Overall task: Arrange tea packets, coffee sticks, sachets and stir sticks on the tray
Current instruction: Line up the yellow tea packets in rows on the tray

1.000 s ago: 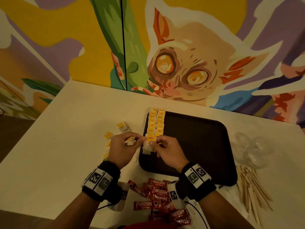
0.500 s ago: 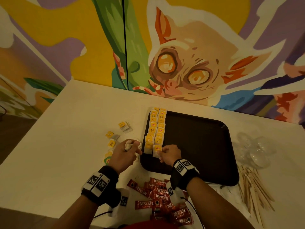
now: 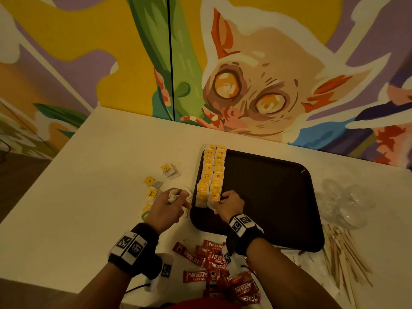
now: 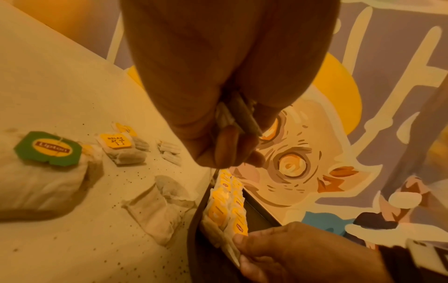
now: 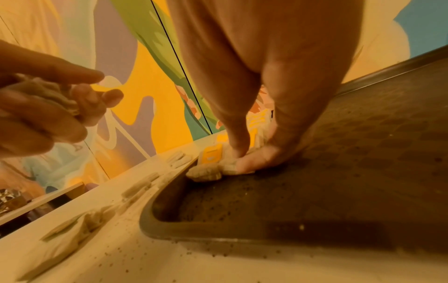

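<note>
A dark brown tray (image 3: 274,190) lies on the white table. Two rows of yellow-tagged tea packets (image 3: 211,175) run along its left edge. My right hand (image 3: 225,202) pinches the nearest tea packet (image 5: 226,165) of the right row, setting it on the tray (image 5: 339,172). My left hand (image 3: 171,202) hovers just left of the tray and holds a crumpled tea packet (image 3: 172,196) in curled fingers (image 4: 225,145). Loose tea packets (image 3: 170,171) lie on the table to the left. Red Nescafe coffee sticks (image 3: 219,268) are piled at the front edge.
Wooden stir sticks (image 3: 343,257) lie in a heap right of the tray, with clear plastic lids or cups (image 3: 347,204) beyond them. A green-tagged Lipton packet (image 4: 48,149) and an opened white wrapper (image 4: 160,206) lie left of the tray. A painted wall stands behind the table.
Both hands separated and came down. The right hand carried a tea packet to the near end of the tray's right row; the left hand drew back left with its own packet.
</note>
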`<state>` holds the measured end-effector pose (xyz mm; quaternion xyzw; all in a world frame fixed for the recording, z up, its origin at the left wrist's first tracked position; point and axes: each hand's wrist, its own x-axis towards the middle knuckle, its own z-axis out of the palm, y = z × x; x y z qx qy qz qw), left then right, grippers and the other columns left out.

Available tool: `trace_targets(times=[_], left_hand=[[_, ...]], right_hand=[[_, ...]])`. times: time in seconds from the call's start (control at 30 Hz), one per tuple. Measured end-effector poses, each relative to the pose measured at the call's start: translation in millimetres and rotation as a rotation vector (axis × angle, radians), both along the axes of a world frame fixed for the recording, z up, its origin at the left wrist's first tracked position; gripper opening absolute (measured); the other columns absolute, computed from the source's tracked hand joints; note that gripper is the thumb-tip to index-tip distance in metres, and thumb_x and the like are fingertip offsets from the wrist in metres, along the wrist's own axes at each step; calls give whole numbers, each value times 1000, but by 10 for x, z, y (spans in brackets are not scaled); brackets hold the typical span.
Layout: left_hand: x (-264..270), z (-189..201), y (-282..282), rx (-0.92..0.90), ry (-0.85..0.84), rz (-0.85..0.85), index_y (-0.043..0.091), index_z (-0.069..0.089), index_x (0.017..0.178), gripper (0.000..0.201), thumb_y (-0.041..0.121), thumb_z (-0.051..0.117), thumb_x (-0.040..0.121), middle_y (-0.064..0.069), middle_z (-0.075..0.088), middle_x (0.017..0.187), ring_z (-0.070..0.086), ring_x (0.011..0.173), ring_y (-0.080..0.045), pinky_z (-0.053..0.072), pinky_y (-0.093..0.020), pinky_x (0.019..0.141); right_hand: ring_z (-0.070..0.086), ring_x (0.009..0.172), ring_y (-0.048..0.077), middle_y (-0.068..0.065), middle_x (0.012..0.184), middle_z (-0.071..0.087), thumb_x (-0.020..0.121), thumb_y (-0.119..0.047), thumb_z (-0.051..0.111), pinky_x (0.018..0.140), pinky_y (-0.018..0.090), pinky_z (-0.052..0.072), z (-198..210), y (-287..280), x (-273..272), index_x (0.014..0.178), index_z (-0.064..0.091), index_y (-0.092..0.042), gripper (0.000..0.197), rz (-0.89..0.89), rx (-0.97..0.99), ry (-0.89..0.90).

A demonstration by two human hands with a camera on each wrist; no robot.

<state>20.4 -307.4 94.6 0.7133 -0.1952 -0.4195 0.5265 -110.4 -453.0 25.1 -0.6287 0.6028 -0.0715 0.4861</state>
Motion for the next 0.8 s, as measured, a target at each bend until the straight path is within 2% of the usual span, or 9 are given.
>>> trace_targets(times=[0.13,0.33,0.4,0.5,0.53,0.6,0.7,0.8], left_hand=[[5,4,0,7,-6,-9,8,65,93,20,24,53,99,-11,71,76,49,52,-16,37,-24,45],[36,-8,13,7,-2,-3,6,65,95,21,24,53,99,-10,71,76,48,51,-17,37,-24,45],[35,-12,14,14,-1,-4,7,65,95,21,25,54,99,-9,71,76,49,52,-18,37,-24,46],[32,-14,20,14,9,-3,7,65,95,21,24,54,99,-9,70,75,49,53,-19,38,-25,47],[33,-11,21,12,14,-1,7,65,95,21,24,54,99,-9,70,75,49,53,-19,38,-25,47],[34,1,27,9,16,-3,7,65,95,21,24,53,99,-8,70,75,48,53,-18,37,-25,47],[33,21,25,5,5,-3,7,64,94,20,23,53,99,-7,70,72,48,51,-17,37,-25,47],[47,23,20,-3,29,16,4,63,95,21,21,53,99,-6,69,68,46,49,-17,35,-24,45]], right_hand=[[68,68,20,17,120,58,83,-13,76,36,7,38,-75,-25,61,117,56,-11,39,-25,10,19],[67,70,20,15,110,64,84,-11,75,37,7,40,-72,-62,76,113,60,-8,33,-54,9,-17],[68,74,21,13,108,66,84,-13,76,41,8,43,-66,-63,76,112,61,-8,32,-69,18,-55],[66,91,18,8,105,66,83,-18,76,56,8,42,-63,-82,72,111,62,-9,33,-129,67,-128],[64,91,16,8,105,66,83,-18,76,56,7,41,-61,-95,76,112,62,-8,33,-141,78,-148],[62,80,14,10,105,66,84,-15,75,48,6,42,-51,-116,95,113,61,-7,33,-145,87,-157],[62,68,13,14,106,66,84,-10,74,41,5,41,-60,-142,116,112,61,-5,32,-89,22,-89],[62,73,13,12,107,65,83,-12,75,42,6,41,-26,-154,129,111,61,-7,31,4,-64,-6]])
